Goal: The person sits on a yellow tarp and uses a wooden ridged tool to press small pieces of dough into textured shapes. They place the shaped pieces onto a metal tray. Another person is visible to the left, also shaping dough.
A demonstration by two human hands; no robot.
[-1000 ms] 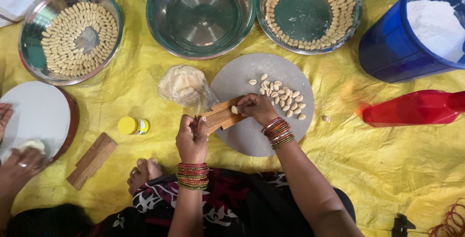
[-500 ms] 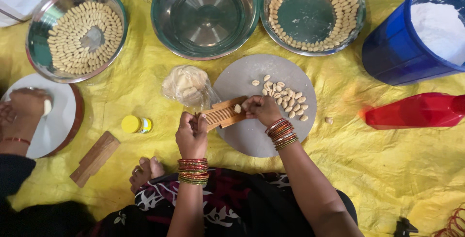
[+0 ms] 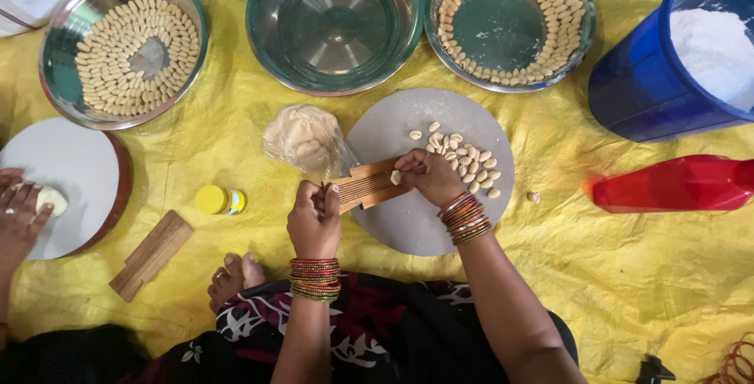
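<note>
Dough piece (image 3: 396,177), small and pale, sits on the ridged wooden board (image 3: 369,186) under the thumb of the right hand (image 3: 430,178), whose fingers are curled down onto it, pressing. The left hand (image 3: 314,217) is clenched around the near left end of that board, holding it tilted over the grey round slab (image 3: 408,223). Compared with a second ago the right hand has slid a little along the ridges toward the board's far end, so the piece looks to be mid-roll, taking on its grooves. Just right of the board lies a heap of finished ridged shells (image 3: 463,158). A bagged lump of dough (image 3: 305,137) rests just left of the slab. Farther off stand three steel bowls: the left bowl (image 3: 59,78) and right bowl (image 3: 577,46) ringed with shells, the middle bowl (image 3: 271,46) bare. At the left edge another person's hand (image 3: 20,219) has come to rest on a white round board (image 3: 71,172), touching a dough lump.
</note>
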